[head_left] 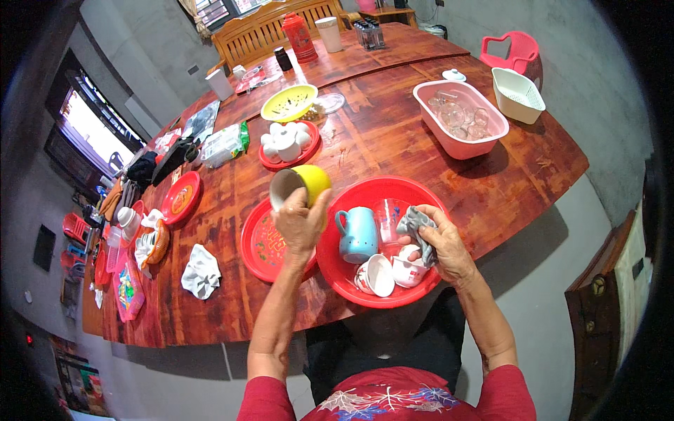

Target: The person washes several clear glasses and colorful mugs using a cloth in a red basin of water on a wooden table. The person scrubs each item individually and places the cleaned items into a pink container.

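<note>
In my left hand (298, 221) is a yellow mug (315, 181), tilted so its pale inside shows, held above a red tray (263, 242) with a printed pattern. My right hand (448, 247) grips a crumpled grey cloth (415, 226) over the right side of a red basin (344, 281). Inside the basin lie a light blue mug (359, 236), a clear glass (388, 219) and small white cups, one of them a white cup (380, 275) on its side. My right fingers partly cover another white cup (407, 270).
A pink tub (460, 146) of clear glasses and a white basket (518, 98) stand at the far right. Beyond the tray are a red plate of white cups (286, 144) and a yellow colander (289, 103). A white cloth (201, 272) and a red plate (182, 198) lie leftward.
</note>
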`<state>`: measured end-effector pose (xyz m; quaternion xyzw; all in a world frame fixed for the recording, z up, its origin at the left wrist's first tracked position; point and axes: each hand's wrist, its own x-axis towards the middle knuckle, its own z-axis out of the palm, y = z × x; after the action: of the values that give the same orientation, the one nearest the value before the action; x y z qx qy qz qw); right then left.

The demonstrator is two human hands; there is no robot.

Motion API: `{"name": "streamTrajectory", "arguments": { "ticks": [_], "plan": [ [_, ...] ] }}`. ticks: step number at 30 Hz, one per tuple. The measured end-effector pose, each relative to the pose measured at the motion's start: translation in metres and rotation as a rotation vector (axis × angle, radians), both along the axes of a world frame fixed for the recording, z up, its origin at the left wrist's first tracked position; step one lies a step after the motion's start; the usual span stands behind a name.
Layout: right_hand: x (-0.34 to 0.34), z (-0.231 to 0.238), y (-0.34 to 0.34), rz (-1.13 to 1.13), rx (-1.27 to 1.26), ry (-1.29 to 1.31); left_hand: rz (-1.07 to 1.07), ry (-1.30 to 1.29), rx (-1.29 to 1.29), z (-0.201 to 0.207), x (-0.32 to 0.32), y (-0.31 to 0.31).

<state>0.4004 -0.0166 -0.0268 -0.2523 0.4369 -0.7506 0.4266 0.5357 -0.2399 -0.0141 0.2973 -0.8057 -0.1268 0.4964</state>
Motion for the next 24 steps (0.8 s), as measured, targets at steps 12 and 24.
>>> {"name": "streamTrajectory", "arguments": {
  "ticks": [12, 24],
  "plan": [
    [-0.036, -0.028, -0.019, -0.266, 0.32, 1.334, 0.252, -0.645, 0.11, -0.081, 0.029, -0.088],
    [-0.04, -0.055, -0.055, 0.098, 0.819, 1.855, 0.348, -0.584, -0.13, -0.083, 0.026, -0.097]
  ]
}}
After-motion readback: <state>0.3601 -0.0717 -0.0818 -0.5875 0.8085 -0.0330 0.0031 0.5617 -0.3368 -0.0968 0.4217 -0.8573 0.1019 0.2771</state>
